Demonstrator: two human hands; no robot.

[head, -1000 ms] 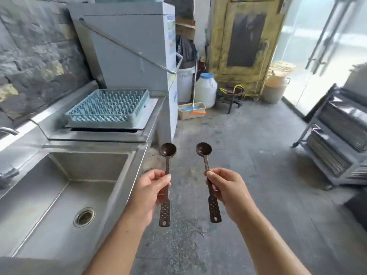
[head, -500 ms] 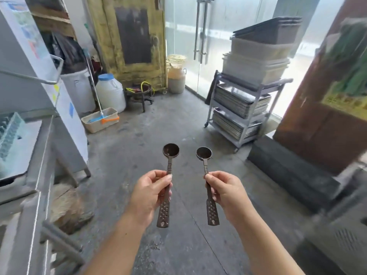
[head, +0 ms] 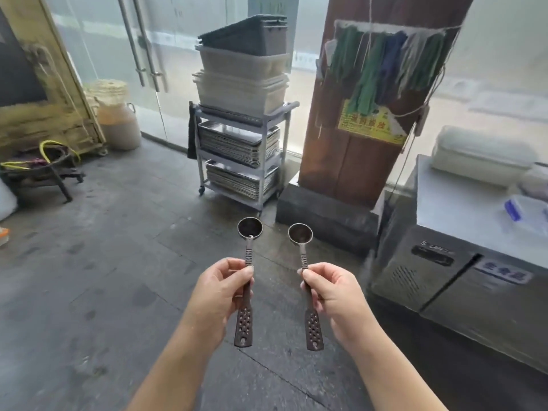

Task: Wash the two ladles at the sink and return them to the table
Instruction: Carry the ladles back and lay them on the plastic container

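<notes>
Two small dark metal ladles with perforated handle ends are held upright in front of me, bowls up. My left hand (head: 221, 295) grips the left ladle (head: 249, 229) by the middle of its handle. My right hand (head: 332, 295) grips the right ladle (head: 300, 233) the same way. The two ladles are side by side, a short gap apart, above the grey floor. A steel-topped table (head: 456, 221) over a refrigerated cabinet stands at the right. The sink is out of view.
A wheeled rack (head: 241, 161) stacked with metal trays and plastic bins stands ahead by the glass doors. A brown pillar (head: 353, 149) on a dark base rises right of it. White containers (head: 480, 155) lie on the table. A stool (head: 44, 170) and a jar (head: 118, 126) stand at the left.
The view has swung right: the sink and dish rack have left the frame, and the tray rack, pillar and steel table have come in. Both hands keep the ladles in the same grip.
</notes>
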